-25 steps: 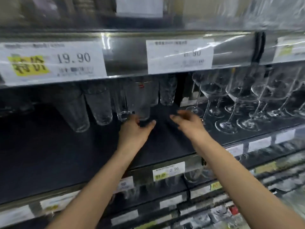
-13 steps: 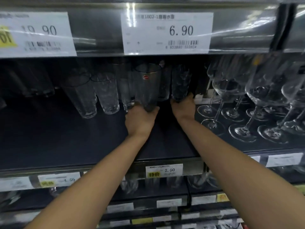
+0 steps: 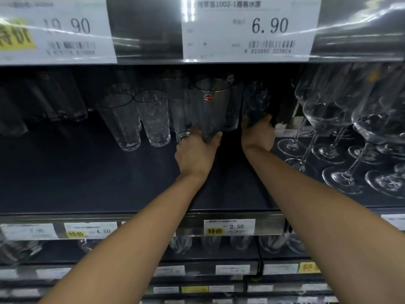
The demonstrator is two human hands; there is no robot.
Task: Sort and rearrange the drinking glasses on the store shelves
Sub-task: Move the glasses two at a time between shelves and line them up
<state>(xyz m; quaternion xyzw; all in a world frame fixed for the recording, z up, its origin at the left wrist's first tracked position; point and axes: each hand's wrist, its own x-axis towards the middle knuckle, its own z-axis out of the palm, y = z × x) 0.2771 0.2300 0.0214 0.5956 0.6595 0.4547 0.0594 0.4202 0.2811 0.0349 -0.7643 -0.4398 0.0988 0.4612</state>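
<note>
A tall clear tumbler with a red sticker [image 3: 211, 106] stands near the middle of the dark shelf [image 3: 87, 176]. My left hand [image 3: 196, 154] grips its base, thumb on the right side and fingers round the left. Just to its right stands a darker textured glass [image 3: 255, 102]; my right hand [image 3: 258, 134] holds it at the bottom, fingers curled round it. Two clear tumblers [image 3: 135, 119] stand to the left of my left hand. More tumblers stand behind, partly hidden in shadow.
Several wine glasses [image 3: 341, 119] stand close together on the right of the shelf. A metal shelf edge with price tags [image 3: 249, 29] runs overhead. Lower shelves [image 3: 210, 244] hold more glasses behind price labels. The shelf's front left is bare dark surface.
Both hands reached in from the shelf's front and closed round the bases of the two glasses. The view has moved closer to the shelf.
</note>
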